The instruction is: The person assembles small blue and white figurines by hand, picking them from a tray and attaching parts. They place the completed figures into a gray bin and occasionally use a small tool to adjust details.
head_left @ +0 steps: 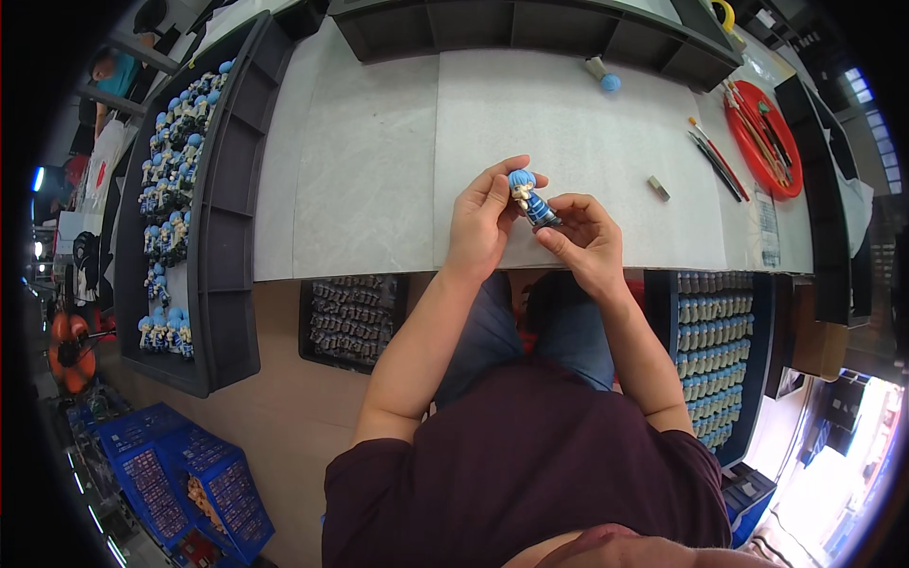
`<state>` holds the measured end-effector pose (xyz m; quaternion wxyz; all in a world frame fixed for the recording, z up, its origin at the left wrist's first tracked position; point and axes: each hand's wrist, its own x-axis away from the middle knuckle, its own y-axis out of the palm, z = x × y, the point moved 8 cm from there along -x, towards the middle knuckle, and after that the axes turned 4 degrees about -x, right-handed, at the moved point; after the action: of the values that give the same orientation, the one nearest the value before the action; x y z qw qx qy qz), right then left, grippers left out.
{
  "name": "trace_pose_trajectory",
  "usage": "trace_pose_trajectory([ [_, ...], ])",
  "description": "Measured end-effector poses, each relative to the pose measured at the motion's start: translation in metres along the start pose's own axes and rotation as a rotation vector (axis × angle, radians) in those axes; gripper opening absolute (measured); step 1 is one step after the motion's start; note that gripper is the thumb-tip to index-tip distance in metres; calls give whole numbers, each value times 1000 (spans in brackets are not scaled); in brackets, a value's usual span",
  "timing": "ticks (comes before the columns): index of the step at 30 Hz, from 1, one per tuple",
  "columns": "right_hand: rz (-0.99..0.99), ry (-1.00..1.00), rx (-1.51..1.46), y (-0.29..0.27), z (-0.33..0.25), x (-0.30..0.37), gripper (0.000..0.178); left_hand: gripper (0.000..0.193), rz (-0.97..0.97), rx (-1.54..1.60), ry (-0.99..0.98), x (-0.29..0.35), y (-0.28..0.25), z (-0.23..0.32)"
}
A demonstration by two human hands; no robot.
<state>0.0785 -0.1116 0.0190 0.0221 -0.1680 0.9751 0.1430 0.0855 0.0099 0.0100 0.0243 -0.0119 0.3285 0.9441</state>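
A small blue-haired figurine [536,204] in a blue and white outfit is held tilted above the table's near edge. My left hand [483,220] grips it by the head, thumb in front and fingers behind. At its dark base, the thumb and fingers of my right hand [589,239] pinch it from the other side. On the table beyond my hands lies another small piece with a round blue head [611,83] and a pale body. A little grey block [658,188] rests to the right of my right hand.
A black tray [225,189] of finished-looking figurines stands left; another black tray [530,33] spans the far edge. Right are brushes [717,163] and a red dish [793,178] holding tools. Below table level sit a bin of dark parts [350,320] and a tray of blue-topped pieces [715,360].
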Motion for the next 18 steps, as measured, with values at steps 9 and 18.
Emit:
trace_pose_trajectory([
  [9,-53,76,-102,-9,2,-5,33,28,7,37,51,1,-4,1],
  [18,73,7,-127,-12,-3,-1,35,31,-12,-26,65,2,5,3],
])
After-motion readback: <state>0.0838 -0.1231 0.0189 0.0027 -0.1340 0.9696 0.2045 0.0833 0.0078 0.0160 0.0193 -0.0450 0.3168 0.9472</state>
